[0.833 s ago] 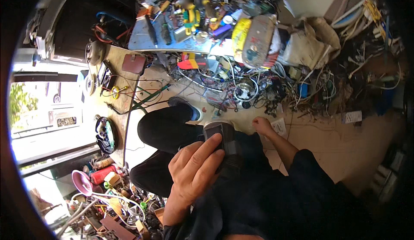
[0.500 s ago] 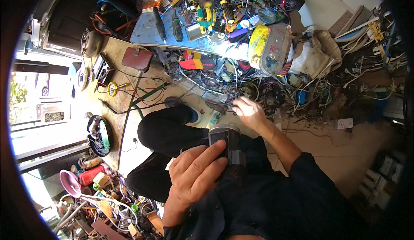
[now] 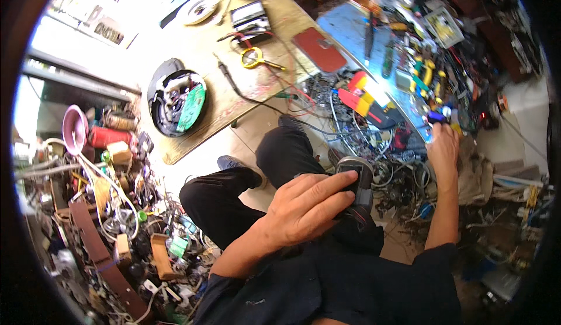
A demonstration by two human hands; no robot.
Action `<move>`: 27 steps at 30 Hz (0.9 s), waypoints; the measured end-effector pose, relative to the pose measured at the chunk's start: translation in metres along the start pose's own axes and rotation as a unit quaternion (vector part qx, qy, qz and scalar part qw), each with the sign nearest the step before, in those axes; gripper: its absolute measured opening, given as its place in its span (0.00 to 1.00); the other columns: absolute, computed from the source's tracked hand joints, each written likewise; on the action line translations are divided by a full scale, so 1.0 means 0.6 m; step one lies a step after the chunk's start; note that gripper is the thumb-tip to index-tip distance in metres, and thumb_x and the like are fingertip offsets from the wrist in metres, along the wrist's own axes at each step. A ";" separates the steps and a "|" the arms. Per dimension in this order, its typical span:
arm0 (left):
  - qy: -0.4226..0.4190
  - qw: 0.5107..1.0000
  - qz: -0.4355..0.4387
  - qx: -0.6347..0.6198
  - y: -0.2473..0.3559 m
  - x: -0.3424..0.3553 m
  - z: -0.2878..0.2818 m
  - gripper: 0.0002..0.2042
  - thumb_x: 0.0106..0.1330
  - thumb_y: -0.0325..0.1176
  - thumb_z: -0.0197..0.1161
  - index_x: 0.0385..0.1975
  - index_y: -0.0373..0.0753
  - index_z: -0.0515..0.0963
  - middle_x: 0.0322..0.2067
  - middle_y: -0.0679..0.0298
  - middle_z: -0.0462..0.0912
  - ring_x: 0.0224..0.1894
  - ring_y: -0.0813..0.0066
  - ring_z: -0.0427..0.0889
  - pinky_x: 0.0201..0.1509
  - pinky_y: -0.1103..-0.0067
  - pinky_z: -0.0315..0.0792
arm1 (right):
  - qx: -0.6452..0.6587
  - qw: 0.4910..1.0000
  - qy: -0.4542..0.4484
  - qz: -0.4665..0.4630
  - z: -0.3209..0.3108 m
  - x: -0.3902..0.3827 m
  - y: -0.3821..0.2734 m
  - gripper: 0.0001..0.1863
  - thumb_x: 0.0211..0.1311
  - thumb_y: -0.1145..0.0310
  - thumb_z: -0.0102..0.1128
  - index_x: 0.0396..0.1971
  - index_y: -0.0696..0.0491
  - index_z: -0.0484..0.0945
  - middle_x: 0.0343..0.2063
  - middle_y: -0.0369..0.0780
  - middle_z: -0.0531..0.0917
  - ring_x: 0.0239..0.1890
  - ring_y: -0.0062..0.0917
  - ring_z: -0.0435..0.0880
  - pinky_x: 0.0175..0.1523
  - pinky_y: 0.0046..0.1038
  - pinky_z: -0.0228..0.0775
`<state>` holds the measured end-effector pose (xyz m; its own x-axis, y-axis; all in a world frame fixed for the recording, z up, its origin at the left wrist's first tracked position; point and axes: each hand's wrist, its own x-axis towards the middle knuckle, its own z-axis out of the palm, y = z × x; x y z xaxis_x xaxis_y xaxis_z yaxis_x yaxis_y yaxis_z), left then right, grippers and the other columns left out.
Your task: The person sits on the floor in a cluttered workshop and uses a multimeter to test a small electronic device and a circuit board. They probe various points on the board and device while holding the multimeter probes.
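My left hand point(image 3: 307, 208) is wrapped around a dark handheld device point(image 3: 363, 188) with a round, silver-rimmed end, held above my lap. The fingers lie across its body and cover part of it. At the near right edge of the blue tabletop point(image 3: 339, 24) is my right hand point(image 3: 444, 147), its fingers bent and drawn together. Small parts lie close to those fingertips, among them a purple-blue piece point(image 3: 435, 116). What is between the fingers, if anything, is too small to make out. Yellow-handled pliers point(image 3: 428, 74) and dark screwdrivers point(image 3: 369, 39) lie farther along the tabletop.
On the wooden table point(image 3: 193, 132) at left stand a round black housing with a green circuit board point(image 3: 191, 109), a yellow-rimmed magnifier point(image 3: 252, 58) and a brown-red case point(image 3: 320, 49). Cables heap below the blue tabletop. Scrap and a pink basin point(image 3: 75, 129) fill the lower left.
The view has swung left, showing more of the wooden table. My right hand has moved from above the cable heap to the blue tabletop's edge. My left hand still holds the dark device.
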<state>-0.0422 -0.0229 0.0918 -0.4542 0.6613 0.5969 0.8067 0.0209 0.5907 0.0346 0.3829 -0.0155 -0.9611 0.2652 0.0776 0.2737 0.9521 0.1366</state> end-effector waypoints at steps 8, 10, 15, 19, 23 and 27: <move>0.148 0.980 0.010 0.136 -0.118 -0.054 -0.108 0.28 0.41 0.31 0.76 0.47 0.34 0.79 0.52 0.51 0.84 0.31 0.65 0.85 0.32 0.75 0.76 | 0.460 0.881 -0.108 -0.014 -0.120 0.049 -0.185 0.15 0.57 0.71 0.71 0.42 0.58 0.78 0.43 0.38 0.78 0.41 0.23 0.83 0.43 0.27 0.81; 0.152 0.972 0.033 0.176 -0.146 -0.045 -0.138 0.26 0.44 0.32 0.75 0.47 0.36 0.78 0.51 0.54 0.85 0.28 0.70 0.82 0.29 0.77 0.74 | 0.509 0.848 -0.130 -0.075 -0.136 0.089 -0.301 0.15 0.58 0.69 0.72 0.43 0.57 0.79 0.45 0.39 0.78 0.42 0.26 0.84 0.45 0.26 0.81; 0.179 0.942 0.093 0.269 -0.208 -0.049 -0.192 0.20 0.47 0.35 0.77 0.39 0.37 0.79 0.49 0.51 0.86 0.24 0.72 0.81 0.26 0.79 0.74 | 0.479 0.840 -0.057 -0.250 -0.153 0.188 -0.563 0.12 0.60 0.68 0.66 0.42 0.56 0.80 0.41 0.42 0.82 0.42 0.29 0.86 0.46 0.27 0.78; 0.234 0.931 0.071 0.271 -0.254 -0.105 -0.200 0.18 0.50 0.34 0.77 0.39 0.39 0.78 0.48 0.52 0.86 0.24 0.72 0.83 0.26 0.79 0.75 | 0.590 0.743 -0.108 -0.296 -0.085 0.212 -0.707 0.12 0.64 0.67 0.61 0.45 0.54 0.78 0.38 0.38 0.84 0.39 0.25 0.85 0.45 0.28 0.78; 0.246 0.930 0.017 0.273 -0.271 -0.163 -0.218 0.19 0.49 0.33 0.78 0.40 0.39 0.79 0.47 0.53 0.87 0.27 0.71 0.85 0.28 0.78 0.77 | 0.394 0.860 -0.093 -0.312 -0.018 0.233 -0.766 0.08 0.66 0.63 0.58 0.39 0.49 0.78 0.36 0.42 0.85 0.34 0.35 0.87 0.37 0.35 0.78; 0.247 0.924 -0.052 0.287 -0.256 -0.212 -0.260 0.23 0.46 0.33 0.78 0.44 0.40 0.79 0.46 0.53 0.88 0.31 0.68 0.88 0.31 0.79 0.79 | 0.268 0.912 -0.060 -0.306 -0.107 0.226 -0.776 0.13 0.60 0.69 0.61 0.44 0.54 0.79 0.38 0.45 0.84 0.39 0.39 0.86 0.40 0.39 0.79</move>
<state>-0.1671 -0.2275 0.0099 -0.5434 0.2139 0.8118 0.7522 0.5534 0.3577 -0.2207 -0.0344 -0.0052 -0.9338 -0.3562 0.0351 -0.3413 0.8565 -0.3871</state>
